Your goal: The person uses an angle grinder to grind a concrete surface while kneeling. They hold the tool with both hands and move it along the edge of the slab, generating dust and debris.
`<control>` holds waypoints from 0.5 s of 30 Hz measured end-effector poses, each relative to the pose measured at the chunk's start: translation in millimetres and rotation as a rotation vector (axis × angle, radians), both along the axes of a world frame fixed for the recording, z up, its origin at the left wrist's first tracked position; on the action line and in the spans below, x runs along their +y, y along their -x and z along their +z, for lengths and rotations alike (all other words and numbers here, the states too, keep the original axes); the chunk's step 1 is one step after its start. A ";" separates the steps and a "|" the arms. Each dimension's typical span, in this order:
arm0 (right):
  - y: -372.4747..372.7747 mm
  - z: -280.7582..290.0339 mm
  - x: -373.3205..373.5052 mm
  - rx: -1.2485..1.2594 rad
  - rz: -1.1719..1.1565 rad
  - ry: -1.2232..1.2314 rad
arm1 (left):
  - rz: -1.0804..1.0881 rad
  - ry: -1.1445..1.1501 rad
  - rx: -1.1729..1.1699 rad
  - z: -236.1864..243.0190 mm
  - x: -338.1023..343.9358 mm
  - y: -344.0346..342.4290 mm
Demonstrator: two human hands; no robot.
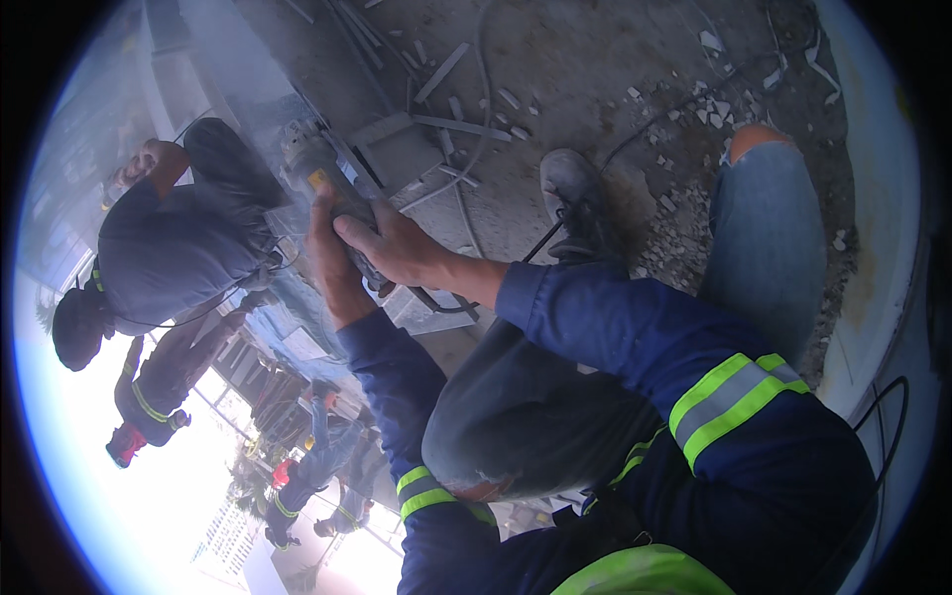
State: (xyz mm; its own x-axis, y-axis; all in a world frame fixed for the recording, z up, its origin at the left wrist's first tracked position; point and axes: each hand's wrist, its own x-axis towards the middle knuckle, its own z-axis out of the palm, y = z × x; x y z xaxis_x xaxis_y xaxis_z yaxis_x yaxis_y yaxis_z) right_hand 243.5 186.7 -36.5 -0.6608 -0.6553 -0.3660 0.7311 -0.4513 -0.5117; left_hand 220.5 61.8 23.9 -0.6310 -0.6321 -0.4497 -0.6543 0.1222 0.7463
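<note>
Both my hands are wrapped round an angle grinder [348,198] with a dark grey body and a yellow patch near its head. My left hand [323,243] grips the body from the left side. From the right, my right hand [392,244] closes over the rear of the body, thumb on top. The grinder's metal head [303,147] points away from me, close to a pale slab [243,69]; dusty haze blurs this spot, and the disc cannot be made out. A dark cable [436,303] leaves the tool's rear below my right hand.
A crouching co-worker [178,238] in dark clothes is close on the left, with several more people beyond. Pale offcut strips [446,71] and broken chips [709,114] litter the dusty ground. Loose cables [483,69] cross it. A pale curved wall [873,198] stands at the right.
</note>
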 end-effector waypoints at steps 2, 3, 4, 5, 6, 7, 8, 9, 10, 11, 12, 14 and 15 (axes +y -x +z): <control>0.5 -4.5 -5.1 0.026 -0.044 0.021 | -0.006 0.013 0.008 -1.9 -0.3 2.6; 1.2 -6.4 -8.4 0.026 -0.055 0.027 | -0.012 0.028 0.006 -1.9 -0.4 4.4; 2.0 -8.2 -11.5 0.026 -0.067 0.033 | -0.027 0.049 0.014 -1.7 -0.2 6.2; 3.6 -9.6 -15.1 0.015 -0.065 0.028 | -0.024 0.038 0.003 -1.3 -0.1 8.0; 5.9 -11.1 -18.4 0.005 -0.065 0.022 | -0.030 0.034 0.002 -1.2 -0.1 9.9; 8.6 -12.6 -21.4 -0.002 -0.053 0.033 | -0.051 0.025 0.015 -1.2 -0.3 11.2; 12.3 -14.3 -24.0 -0.009 -0.042 0.044 | -0.031 0.032 -0.004 -1.9 -1.1 14.1; 16.2 -15.8 -26.1 -0.014 -0.031 0.056 | -0.028 0.035 -0.007 -3.0 -2.7 17.6; 21.1 -17.4 -27.9 -0.030 -0.001 0.051 | -0.026 0.038 -0.009 -3.7 -4.8 21.2; 25.3 -18.7 -28.9 -0.046 0.030 0.045 | -0.032 0.044 -0.014 -4.4 -7.1 24.5; 26.8 -18.9 -29.0 -0.074 0.065 0.031 | -0.036 0.048 -0.019 -5.5 -9.2 26.6; 25.8 -17.9 -27.3 -0.060 0.037 0.035 | -0.028 0.035 -0.023 -6.6 -11.8 26.5; 24.0 -16.4 -26.3 -0.064 0.033 0.033 | -0.018 0.017 -0.020 -6.4 -12.3 24.8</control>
State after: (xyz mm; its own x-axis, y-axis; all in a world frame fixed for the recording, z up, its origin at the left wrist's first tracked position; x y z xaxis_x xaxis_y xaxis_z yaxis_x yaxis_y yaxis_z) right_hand 219.5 160.4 -52.9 -0.6143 -0.6887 -0.3851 0.7767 -0.4419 -0.4488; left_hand 195.7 49.5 17.4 -0.6336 -0.6282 -0.4517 -0.6666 0.1469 0.7308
